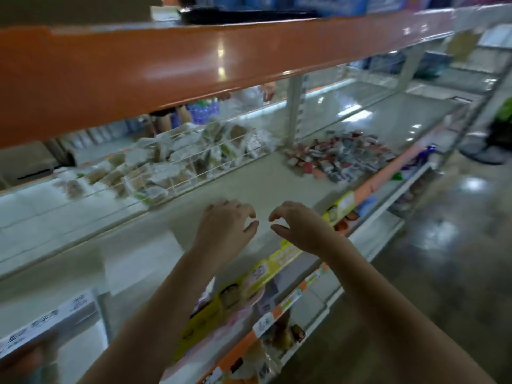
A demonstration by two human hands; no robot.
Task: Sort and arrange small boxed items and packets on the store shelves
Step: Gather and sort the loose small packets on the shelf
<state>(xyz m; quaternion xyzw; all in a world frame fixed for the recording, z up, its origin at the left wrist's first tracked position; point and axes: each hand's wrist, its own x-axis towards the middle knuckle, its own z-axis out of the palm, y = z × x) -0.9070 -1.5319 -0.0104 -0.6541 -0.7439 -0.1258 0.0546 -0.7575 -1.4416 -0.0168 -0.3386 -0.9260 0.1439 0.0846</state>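
A heap of several small red, blue and white boxed items [336, 156] lies on the pale middle shelf [249, 187], to the right. Clear acrylic dividers hold several small packets [191, 156] at the shelf's back left. My left hand [225, 228] and my right hand [297, 228] hover side by side over the bare front of the shelf, fingers loosely curled, holding nothing. The heap is well beyond and to the right of both hands. The picture is motion-blurred.
A wide orange shelf edge [166, 67] hangs overhead, close to the camera. Lower shelves with yellow price strips [266, 270] and more packets lie below my arms. A white upright post [295, 112] stands behind the heap. The shiny floor [443, 259] runs along the right.
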